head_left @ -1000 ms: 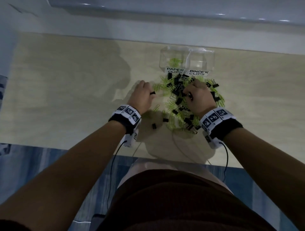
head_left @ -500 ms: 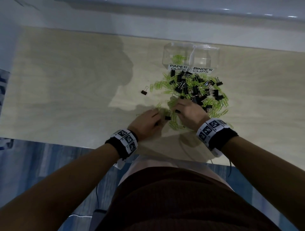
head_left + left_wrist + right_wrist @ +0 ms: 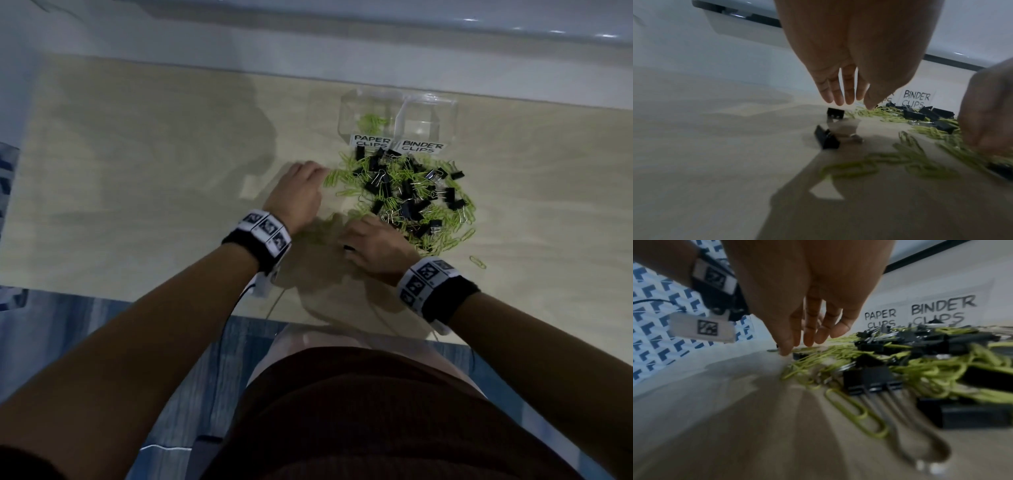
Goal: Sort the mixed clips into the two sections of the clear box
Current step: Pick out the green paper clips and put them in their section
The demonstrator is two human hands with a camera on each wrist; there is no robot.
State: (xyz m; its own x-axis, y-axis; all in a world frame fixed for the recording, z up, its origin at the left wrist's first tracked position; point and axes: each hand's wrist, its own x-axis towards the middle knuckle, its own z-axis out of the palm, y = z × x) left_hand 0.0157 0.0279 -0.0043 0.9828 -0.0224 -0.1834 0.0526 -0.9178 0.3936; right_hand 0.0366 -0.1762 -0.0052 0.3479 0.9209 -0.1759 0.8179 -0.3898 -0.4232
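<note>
A clear two-section box (image 3: 448, 113) stands at the back of the table, labelled PAPER CLIPS (image 3: 368, 142) and BINDER CLIPS (image 3: 422, 146). Some green paper clips (image 3: 371, 121) lie in its left section. In front of it spreads a mixed pile (image 3: 411, 195) of green paper clips and black binder clips. My left hand (image 3: 303, 178) hovers at the pile's left edge, fingers straight (image 3: 846, 102) above a stray black binder clip (image 3: 835, 112); a second one (image 3: 826, 138) lies nearer. At the pile's near edge, my right hand (image 3: 356, 240) touches the table with relaxed fingertips (image 3: 799, 345) and holds nothing I can see.
One stray green paper clip (image 3: 478, 262) lies to the right of the pile. The table's near edge (image 3: 171, 298) runs just behind my wrists, with cables hanging over it. A pale wall ledge (image 3: 308, 72) borders the table's far side. Bare tabletop (image 3: 137, 171) stretches left.
My left hand has moved forward from the near edge to the stray binder clip left of the pile. My right hand has stayed at the pile's near edge.
</note>
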